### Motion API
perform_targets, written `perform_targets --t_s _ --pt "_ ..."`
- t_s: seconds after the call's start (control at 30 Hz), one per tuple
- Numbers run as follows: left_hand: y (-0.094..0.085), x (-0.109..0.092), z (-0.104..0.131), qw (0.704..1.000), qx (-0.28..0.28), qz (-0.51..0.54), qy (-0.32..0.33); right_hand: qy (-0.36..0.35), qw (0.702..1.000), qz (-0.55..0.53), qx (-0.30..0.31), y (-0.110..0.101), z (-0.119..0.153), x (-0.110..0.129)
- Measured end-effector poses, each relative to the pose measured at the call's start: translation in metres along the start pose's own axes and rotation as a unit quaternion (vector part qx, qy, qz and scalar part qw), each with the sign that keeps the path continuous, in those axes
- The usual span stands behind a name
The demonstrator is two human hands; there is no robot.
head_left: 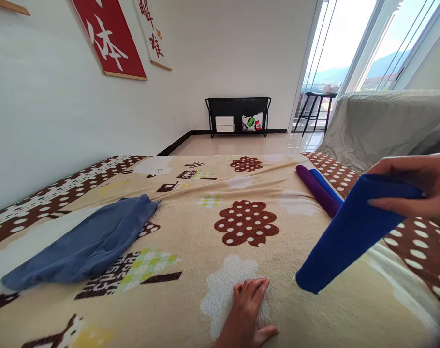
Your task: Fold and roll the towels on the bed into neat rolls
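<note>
My right hand [423, 186] grips a folded blue cloth [350, 232] by its upper end, thumb on one side and fingers on the other. The cloth hangs at a slant above the bed, its lower end pointing down and left. My left hand [247, 311] is open, lying on the blanket [191, 295] with its fingers stretched forward and thumb out to the side. A purple cloth roll [317, 190] and a second blue cloth roll [326, 185] lie side by side behind the held cloth, which hides their near ends. To the left, a grey-blue cloth [85, 241] lies spread and wrinkled.
The patterned blanket covers the bed, with polka-dot borders on both sides. Past its far edge stands a black rack [238, 106] against the wall. A black stool [316, 108] is by the window. At right is a seat under a grey cover [390, 118].
</note>
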State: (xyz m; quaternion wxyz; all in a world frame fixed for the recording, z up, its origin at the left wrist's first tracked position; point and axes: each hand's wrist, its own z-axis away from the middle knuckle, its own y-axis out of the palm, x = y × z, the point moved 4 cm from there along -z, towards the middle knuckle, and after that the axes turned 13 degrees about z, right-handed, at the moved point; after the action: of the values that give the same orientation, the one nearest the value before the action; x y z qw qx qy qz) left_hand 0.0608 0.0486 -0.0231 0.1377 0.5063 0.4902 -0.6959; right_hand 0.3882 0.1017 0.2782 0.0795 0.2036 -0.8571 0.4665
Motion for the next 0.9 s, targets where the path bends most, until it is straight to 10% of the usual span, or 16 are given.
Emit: perform_targets --t_s 0.3,0.53,0.9 --pt "0.003 0.008 0.0 0.997 -0.021 -0.034 0.072 0.117 0.953 0.207 0.19 0.01 -0.094 -0.117" --pt "0.001 0.015 -0.002 0.978 -0.051 -0.112 0.169 0.06 0.936 0.341 -0.063 -0.007 -0.169 -0.144" --pt "0.007 0.036 -0.002 0.977 -0.04 -0.13 0.163 -0.139 0.922 0.358 0.046 0.219 -0.012 -0.169"
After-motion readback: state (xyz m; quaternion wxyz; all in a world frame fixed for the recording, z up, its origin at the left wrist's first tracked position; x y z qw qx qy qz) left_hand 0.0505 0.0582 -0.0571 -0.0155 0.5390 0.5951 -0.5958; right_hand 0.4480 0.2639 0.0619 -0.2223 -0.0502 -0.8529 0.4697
